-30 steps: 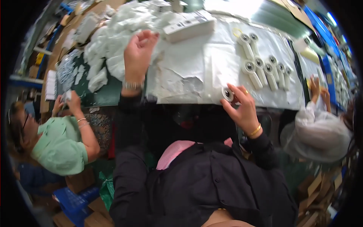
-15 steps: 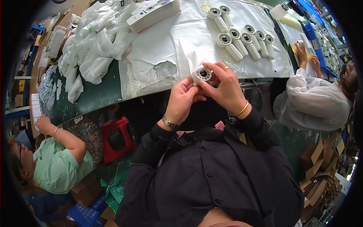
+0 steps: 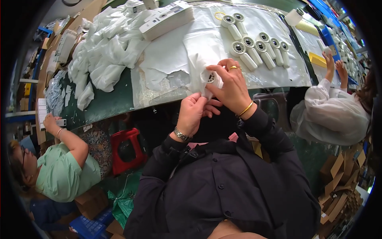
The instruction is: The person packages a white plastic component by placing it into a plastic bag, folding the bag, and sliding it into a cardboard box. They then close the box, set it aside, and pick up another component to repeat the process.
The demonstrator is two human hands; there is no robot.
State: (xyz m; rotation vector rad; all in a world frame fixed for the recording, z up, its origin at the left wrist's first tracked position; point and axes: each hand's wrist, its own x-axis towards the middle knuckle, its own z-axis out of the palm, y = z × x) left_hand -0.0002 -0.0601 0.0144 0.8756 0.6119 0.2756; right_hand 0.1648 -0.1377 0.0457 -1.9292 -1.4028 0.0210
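- White handheld fan (image 3: 211, 77): our dial centre, between both hands, at the near edge of the table (image 3: 115, 97).
- Right hand (image 3: 232, 89), 4 o'clock: fingers curled around fan head.
- Left hand (image 3: 191, 113), 7 o'clock: fingertips pinching white plastic film (image 3: 196, 69).
- Grille lay bare moments ago; film and fingers now hide part. We judge it partly wrapped.
- Eight more fans (image 3: 261, 47), 2 o'clock, untouched.

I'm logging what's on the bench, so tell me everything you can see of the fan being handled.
The fan is white and looks plastic; its round head shows a slotted ring around a dark centre, facing upward. The right grip holds it between thumb and index finger, and thin white wrap lies against its left side. Its handle is hidden. It is near the front edge of the table.
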